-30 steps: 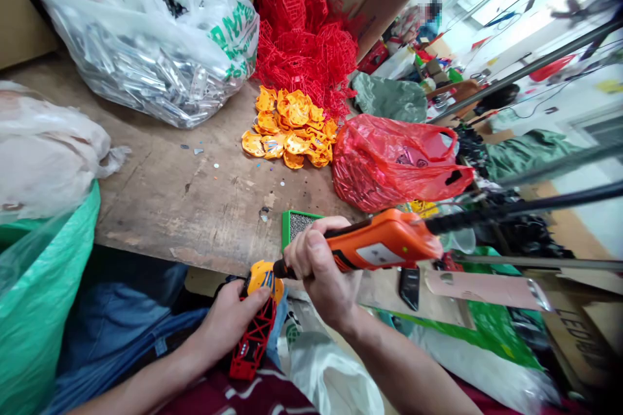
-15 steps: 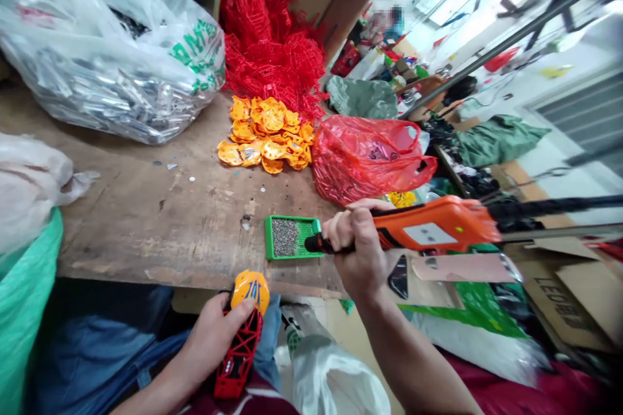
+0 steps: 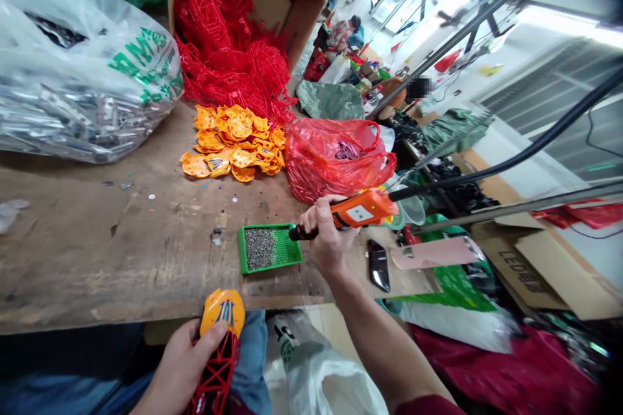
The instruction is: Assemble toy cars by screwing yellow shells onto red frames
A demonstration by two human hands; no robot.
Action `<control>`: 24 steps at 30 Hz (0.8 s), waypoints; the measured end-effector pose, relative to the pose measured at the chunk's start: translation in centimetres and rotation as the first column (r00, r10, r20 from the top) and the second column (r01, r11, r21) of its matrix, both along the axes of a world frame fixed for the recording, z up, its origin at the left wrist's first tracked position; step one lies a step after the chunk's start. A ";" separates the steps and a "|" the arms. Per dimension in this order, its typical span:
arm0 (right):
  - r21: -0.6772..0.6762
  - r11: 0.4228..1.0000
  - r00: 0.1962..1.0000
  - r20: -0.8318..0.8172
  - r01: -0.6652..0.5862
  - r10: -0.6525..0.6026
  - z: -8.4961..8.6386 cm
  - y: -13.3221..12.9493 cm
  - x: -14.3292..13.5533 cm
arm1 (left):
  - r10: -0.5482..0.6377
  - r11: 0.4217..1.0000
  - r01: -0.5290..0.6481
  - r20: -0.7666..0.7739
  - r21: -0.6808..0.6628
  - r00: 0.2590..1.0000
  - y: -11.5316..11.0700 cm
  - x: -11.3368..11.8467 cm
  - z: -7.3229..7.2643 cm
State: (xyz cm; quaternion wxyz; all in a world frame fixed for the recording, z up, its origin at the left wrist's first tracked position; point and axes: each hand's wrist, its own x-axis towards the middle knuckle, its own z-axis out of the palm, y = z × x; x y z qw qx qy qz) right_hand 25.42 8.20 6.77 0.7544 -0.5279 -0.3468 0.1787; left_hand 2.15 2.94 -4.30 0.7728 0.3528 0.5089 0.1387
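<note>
My left hand [image 3: 182, 363] is closed around a toy assembly near the table's front edge. It has a red lattice plastic frame [image 3: 217, 369] topped by a rounded orange plate [image 3: 224, 310] with blue markings, and my thumb presses on the plate's lower edge. In my right hand [image 3: 327, 233] is an orange and black electric screwdriver [image 3: 363, 209], its dark tip pointing left over the right end of a green tray [image 3: 271, 266]. Small metal screws [image 3: 260, 248] fill the tray's left part. Whether the tip touches anything I cannot tell.
Behind the tray lie a pile of orange plates [image 3: 238, 142] and a red plastic bag [image 3: 335, 162]. A cardboard box [image 3: 304, 13] spills red lattice parts [image 3: 243, 71]. A clear bag [image 3: 82, 78] stands left, a phone [image 3: 378, 266] right. The screwdriver's black cable [image 3: 511, 159] runs up right.
The camera view has shifted right. My right hand and the screwdriver have moved farther from me, with the tip still over the tray's right end. My left hand keeps its hold on the toy assembly.
</note>
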 end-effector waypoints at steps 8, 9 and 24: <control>-0.020 0.999 0.999 0.036 0.025 -0.024 -0.9 0.2 1.5 | 0.036 0.999 -0.036 -0.042 0.009 0.998 0.0 0.4 2.0; -0.022 0.999 0.999 0.038 0.028 -0.027 -0.9 0.2 1.6 | 0.038 0.999 -0.037 -0.040 0.005 0.998 0.0 0.4 2.2; -0.016 0.998 0.998 0.025 0.057 -0.056 -1.5 0.9 1.6 | 0.048 0.999 -0.048 -0.048 -0.009 0.998 0.3 0.5 2.7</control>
